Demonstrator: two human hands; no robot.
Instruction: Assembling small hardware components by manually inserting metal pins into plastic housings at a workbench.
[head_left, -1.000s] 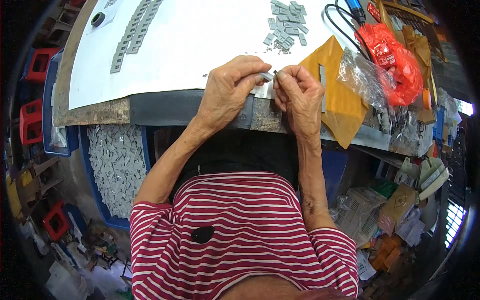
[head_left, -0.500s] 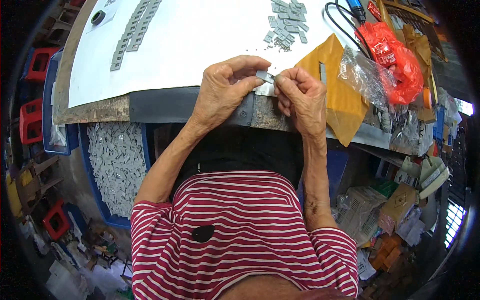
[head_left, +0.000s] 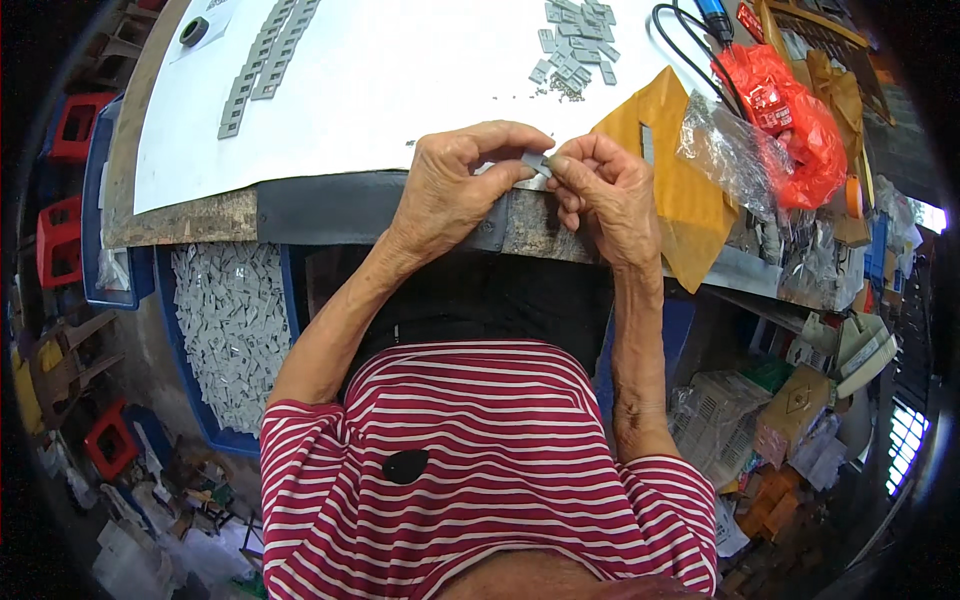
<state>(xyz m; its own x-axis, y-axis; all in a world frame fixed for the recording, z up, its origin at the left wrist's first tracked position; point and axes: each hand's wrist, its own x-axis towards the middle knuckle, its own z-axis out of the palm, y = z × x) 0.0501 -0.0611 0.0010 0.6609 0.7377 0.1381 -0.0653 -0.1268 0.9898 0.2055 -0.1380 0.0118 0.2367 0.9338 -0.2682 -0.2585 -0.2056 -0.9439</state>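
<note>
Above the table's front edge, my left hand (head_left: 455, 180) pinches a small flat grey plastic piece (head_left: 536, 161) between thumb and forefinger. The thumb and forefinger of my right hand (head_left: 608, 190) close on the right end of the same piece; anything tiny between those fingertips is hidden. Farther back lies a loose pile of similar grey pieces (head_left: 578, 45), with a scatter of tiny metal parts (head_left: 565, 90) just in front of it. Two long rows of grey pieces (head_left: 245, 90) run side by side on the white sheet at the left.
A yellow padded envelope (head_left: 665, 150), a clear plastic bag (head_left: 725, 150) and a red plastic bag (head_left: 790, 120) lie at the right. Behind them is a blue-handled tool (head_left: 713, 18) with a black cable. A roll of tape (head_left: 194, 32) sits far left. Below stands a blue bin (head_left: 205, 400) full of grey pieces.
My left hand has shifted slightly down and right, and the grey piece has turned a little between the fingers. The right hand stays at the piece's right end.
</note>
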